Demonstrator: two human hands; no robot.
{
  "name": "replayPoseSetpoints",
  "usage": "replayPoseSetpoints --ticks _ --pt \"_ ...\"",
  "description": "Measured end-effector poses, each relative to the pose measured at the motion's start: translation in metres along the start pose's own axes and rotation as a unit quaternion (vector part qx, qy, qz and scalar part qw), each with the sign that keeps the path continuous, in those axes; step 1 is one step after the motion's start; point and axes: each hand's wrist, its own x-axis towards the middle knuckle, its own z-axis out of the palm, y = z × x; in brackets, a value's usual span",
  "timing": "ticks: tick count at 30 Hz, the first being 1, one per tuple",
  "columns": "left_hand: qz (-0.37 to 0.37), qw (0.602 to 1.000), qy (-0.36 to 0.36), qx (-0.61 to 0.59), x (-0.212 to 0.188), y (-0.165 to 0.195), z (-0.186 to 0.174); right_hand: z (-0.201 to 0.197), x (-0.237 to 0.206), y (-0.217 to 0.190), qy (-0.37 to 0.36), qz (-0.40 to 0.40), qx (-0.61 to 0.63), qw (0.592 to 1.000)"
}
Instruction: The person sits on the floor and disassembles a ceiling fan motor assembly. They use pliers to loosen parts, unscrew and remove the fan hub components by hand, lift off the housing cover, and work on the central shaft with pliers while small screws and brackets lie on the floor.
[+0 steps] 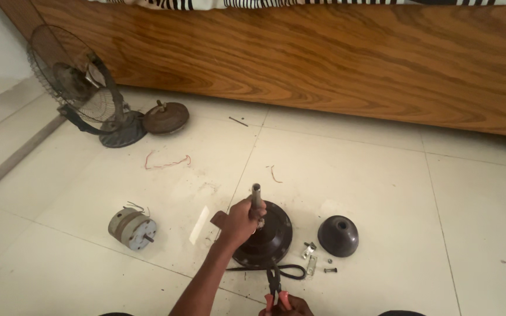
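floor (352,169) white tile | wooden panel (323,58) orange-brown grain | fan base (273,234) dark brown | dome cover (338,236) dark brown | pliers (276,292) red handles | motor (132,228) grey | loose wire (168,162) red | cloth (265,3) black-white stripes

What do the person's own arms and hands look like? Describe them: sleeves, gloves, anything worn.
Both hands are bare, with no gloves. The left hand and its forearm show no sleeve, watch or ring. Only the knuckles of the right hand show at the bottom edge, so its arm cannot be seen.

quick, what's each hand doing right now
Left hand: closed around the rod of the fan base.
Right hand: closed on the pliers.
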Motion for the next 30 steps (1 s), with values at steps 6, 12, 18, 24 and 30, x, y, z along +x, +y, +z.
replayPoseSetpoints --ticks 6,12,18,24,30 --pt "0.062 0.996 0.007 0.062 0.001 -0.024 -0.013 -0.003 0.002 -0.03 -0.247 0.142 0.036 0.958" --pt "0.018 0.995 -0.042 0.092 -0.003 -0.014 -0.02 0.051 -0.04 -0.088 -0.141 0.079 -0.306 0.938" --pt "0.066 0.995 -0.044 0.062 -0.004 -0.013 -0.018 0.077 -0.038 -0.102 -0.162 0.055 -0.298 0.939" --pt "0.041 0.992 -0.04 0.113 -0.014 -0.005 -0.021 0.075 -0.031 -0.083 -0.166 0.039 -0.281 0.945" --pt "0.031 0.992 -0.04 0.114 -0.018 0.003 -0.022 0.08 -0.032 -0.087 -0.166 0.042 -0.269 0.948"
